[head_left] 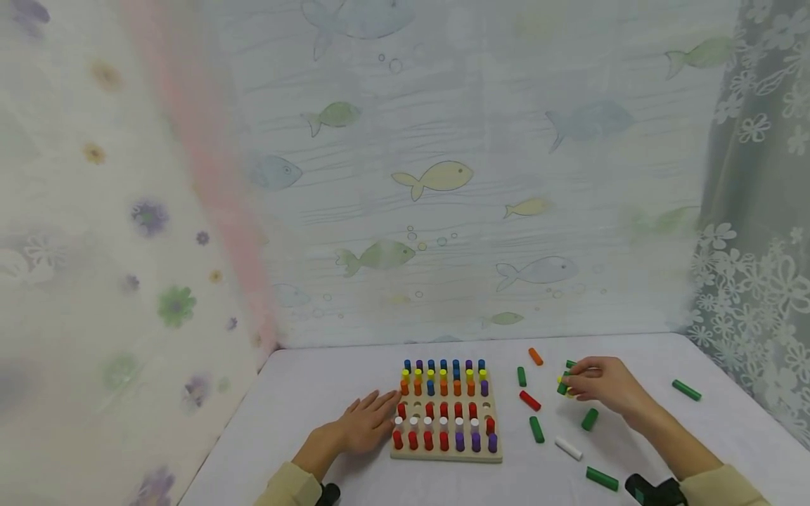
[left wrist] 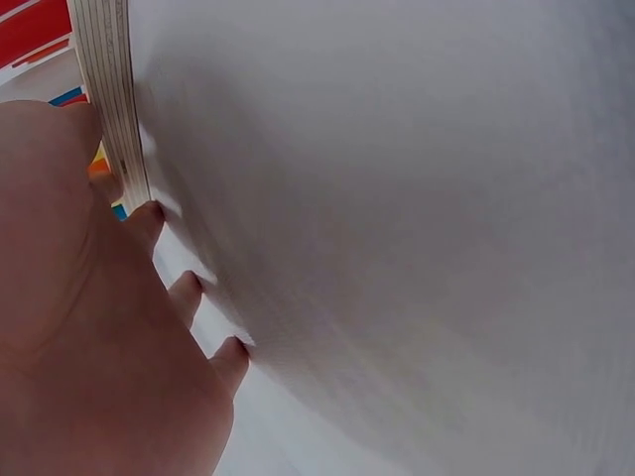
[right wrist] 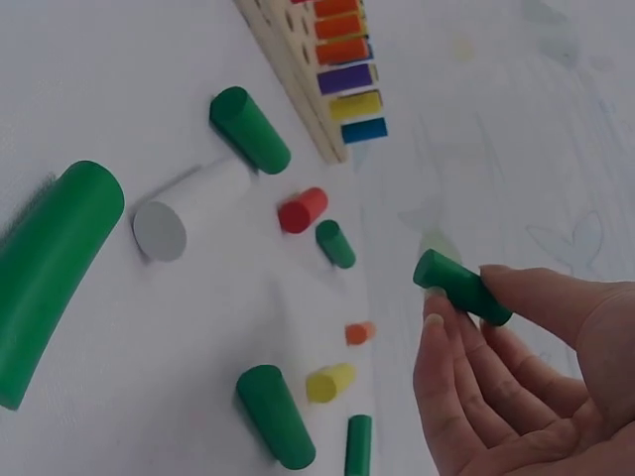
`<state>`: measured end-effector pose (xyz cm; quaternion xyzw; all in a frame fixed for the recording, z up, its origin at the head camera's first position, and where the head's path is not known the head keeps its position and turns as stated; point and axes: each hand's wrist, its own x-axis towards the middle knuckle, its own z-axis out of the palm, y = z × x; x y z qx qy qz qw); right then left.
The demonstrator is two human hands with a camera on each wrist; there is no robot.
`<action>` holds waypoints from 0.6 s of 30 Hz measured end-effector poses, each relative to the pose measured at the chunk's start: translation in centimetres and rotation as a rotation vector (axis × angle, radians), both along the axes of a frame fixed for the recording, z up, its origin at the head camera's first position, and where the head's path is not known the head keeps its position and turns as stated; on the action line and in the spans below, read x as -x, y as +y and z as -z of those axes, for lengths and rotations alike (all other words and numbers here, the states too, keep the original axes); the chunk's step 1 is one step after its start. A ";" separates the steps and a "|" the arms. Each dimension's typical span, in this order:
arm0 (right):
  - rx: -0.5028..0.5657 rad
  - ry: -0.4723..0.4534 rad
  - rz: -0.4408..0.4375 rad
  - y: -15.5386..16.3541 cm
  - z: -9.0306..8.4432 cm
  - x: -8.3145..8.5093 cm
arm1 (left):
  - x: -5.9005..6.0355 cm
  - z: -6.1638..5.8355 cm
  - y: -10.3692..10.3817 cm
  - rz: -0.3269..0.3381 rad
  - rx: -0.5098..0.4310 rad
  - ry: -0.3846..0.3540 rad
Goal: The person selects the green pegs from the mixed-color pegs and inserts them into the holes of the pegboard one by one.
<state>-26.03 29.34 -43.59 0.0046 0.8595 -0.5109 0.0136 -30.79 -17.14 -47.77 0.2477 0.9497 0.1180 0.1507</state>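
Right hand (head_left: 604, 385) found pinching a green peg (right wrist: 462, 287) right of the pegboard (head_left: 446, 455). Left hand (head_left: 367, 424) laid flat, fingers straight, apparently touching the board's left edge. Advised: kept peg upright over an empty hole, board steadied.

We see a pale, layered plywood pegboard (head_left: 446, 455) with a matt unfinished edge, smooth painted wooden pegs — the green peg (right wrist: 461, 287) pinched in the right hand (right wrist: 526, 382) has a satin sheen — all on a matt white tablecloth (head_left: 304, 400) before thin printed fabric curtains (head_left: 443, 176).
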 end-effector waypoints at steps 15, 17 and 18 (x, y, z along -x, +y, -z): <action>0.039 0.054 -0.014 -2.0 0.0 -0.1 | -0.7 -0.6 0.7 -0.019 0.049 0.032; 0.038 0.062 -0.020 -2.3 0.0 0.0 | -0.8 -0.7 0.7 -0.023 0.047 0.027; 0.042 0.066 -0.023 -2.4 0.0 0.0 | -0.8 -0.7 0.7 -0.025 0.046 0.025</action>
